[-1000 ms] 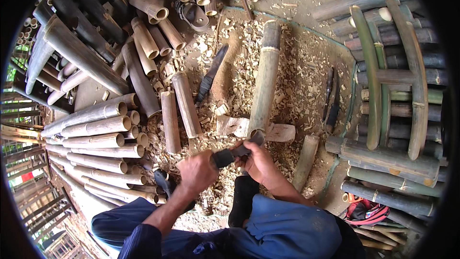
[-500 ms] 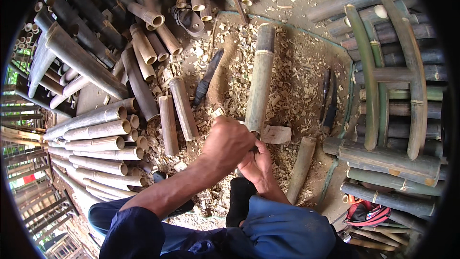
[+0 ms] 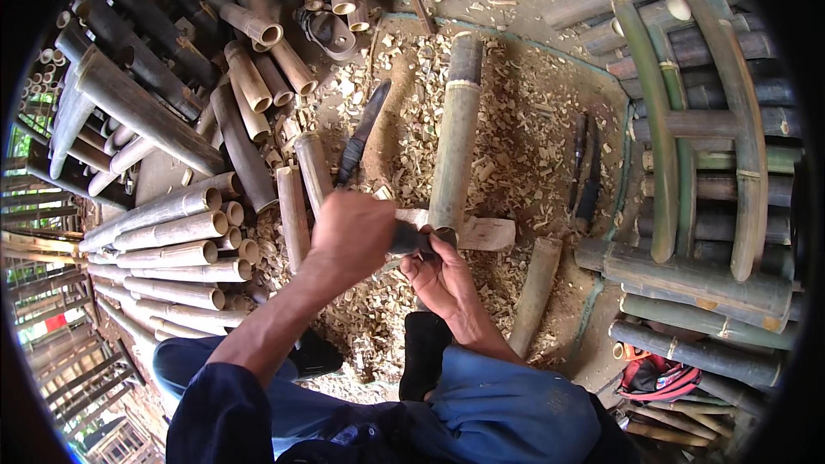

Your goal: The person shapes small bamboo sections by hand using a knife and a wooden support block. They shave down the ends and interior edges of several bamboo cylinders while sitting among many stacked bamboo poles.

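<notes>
Gripping a dark tool, the left hand is folded into a fist around one end of it. The right hand appears to pinch the other end between thumb and fingers, although the exact contact is partly hidden, and I cannot tell where a sharp edge could be. The tool is between the two hands, just beside the near end of a long bamboo tube. This tube seems to lie across a pale wooden block, and neither hand is holding it.

If the left fist twists or pushes too strongly, the tool could slip, and the right fingers, being so close, could be hurt. A loose pinch could let it drop toward the foot near the hands. The tube, being round, could also roll on the block if an arm knocks it. To the left, a knife lies among wood chips; a careless reach across there could meet its blade.
</notes>
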### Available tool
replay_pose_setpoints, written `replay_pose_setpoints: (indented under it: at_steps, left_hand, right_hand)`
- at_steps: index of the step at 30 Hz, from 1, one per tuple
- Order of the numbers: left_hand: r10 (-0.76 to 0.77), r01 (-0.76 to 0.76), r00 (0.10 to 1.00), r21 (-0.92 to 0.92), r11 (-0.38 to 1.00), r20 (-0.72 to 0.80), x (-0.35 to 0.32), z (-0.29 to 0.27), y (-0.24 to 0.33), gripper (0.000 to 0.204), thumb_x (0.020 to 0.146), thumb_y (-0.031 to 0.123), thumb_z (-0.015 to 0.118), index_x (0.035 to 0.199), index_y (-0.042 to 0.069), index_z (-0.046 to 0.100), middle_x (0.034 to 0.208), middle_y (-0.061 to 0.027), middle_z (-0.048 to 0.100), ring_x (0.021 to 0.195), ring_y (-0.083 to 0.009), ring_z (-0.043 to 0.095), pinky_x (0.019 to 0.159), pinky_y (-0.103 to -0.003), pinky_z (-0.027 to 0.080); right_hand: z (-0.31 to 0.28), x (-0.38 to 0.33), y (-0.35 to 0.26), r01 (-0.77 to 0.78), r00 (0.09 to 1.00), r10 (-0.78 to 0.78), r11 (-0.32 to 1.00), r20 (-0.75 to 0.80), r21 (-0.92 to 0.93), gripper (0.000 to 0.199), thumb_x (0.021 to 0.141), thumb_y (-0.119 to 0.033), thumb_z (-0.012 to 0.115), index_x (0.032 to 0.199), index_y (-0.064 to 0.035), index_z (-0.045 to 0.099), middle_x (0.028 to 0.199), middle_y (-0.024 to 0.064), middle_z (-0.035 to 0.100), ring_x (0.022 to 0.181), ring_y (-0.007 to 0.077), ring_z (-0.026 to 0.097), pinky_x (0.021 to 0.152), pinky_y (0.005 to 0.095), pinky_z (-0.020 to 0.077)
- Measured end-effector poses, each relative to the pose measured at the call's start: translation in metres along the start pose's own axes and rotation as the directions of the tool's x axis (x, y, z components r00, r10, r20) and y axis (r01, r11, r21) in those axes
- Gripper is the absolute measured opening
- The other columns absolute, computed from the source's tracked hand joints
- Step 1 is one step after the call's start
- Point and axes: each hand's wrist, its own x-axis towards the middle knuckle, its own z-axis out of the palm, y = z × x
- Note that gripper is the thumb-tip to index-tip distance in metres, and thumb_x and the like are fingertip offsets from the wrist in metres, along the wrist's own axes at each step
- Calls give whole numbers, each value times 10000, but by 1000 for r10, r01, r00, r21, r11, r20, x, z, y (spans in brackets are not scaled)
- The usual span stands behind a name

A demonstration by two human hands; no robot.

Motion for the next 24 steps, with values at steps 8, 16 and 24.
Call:
replay_pose_setpoints:
  at_steps: [8,16,24]
  left_hand:
    - [-253,237,967,-362,902,3,-54,89,-8,72,823,63,712,891,75,732,739,-114,712,639,-255,692,622,-420,566]
    - [-324,419,899,-361,833,295,-37,39,-17,241,737,194,768,921,38,772,793,-122,736,743,-259,743,688,-399,592]
    - [98,-98,995,337,936,18,-1,-5,57,43,833,169,765,825,132,744,759,-4,685,714,-197,706,599,-374,559]
  right_hand:
    - [-9,1,13,-13,966,-100,904,-239,-428,202,997,-177,616,1062,3,680,934,123,734,723,180,674,619,343,608]
    - [16,4,0,-98,973,-5,894,-229,-436,185,1018,-142,607,1078,29,645,1012,157,721,779,198,698,715,419,669]
    - [2,-2,-5,-3,993,3,1000,-118,5,269,1055,-223,606,1235,-29,656,1160,114,738,1121,214,700,995,441,591]
